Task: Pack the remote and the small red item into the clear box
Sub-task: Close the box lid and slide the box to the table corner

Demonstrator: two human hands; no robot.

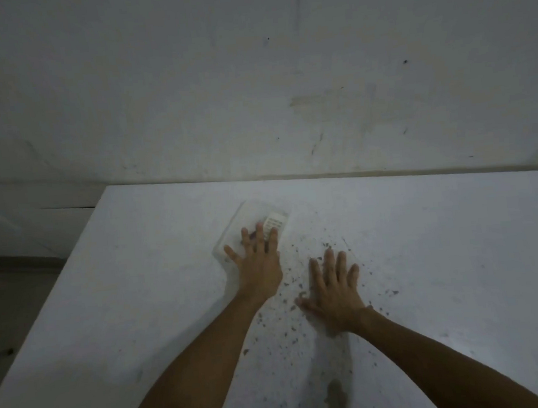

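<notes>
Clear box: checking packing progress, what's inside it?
The clear box shows the remote's keypad end. The left hand lies flat across the rest; the red item is not visible.

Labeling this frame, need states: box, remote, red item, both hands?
clear box: flat on the table, left hand on top
remote: inside the box, keypad up
red item: too blurred to tell
left hand: open, spread on the box
right hand: open, flat on the table, holding nothing

Dim light. White bench [428, 255] butted against a pale wall [250, 75]; wall scuffed, with a few dark specks and a yellowish stain. Bench top strewn with dark crumbs [292, 332]. Darker floor [7, 308] at left.
</notes>
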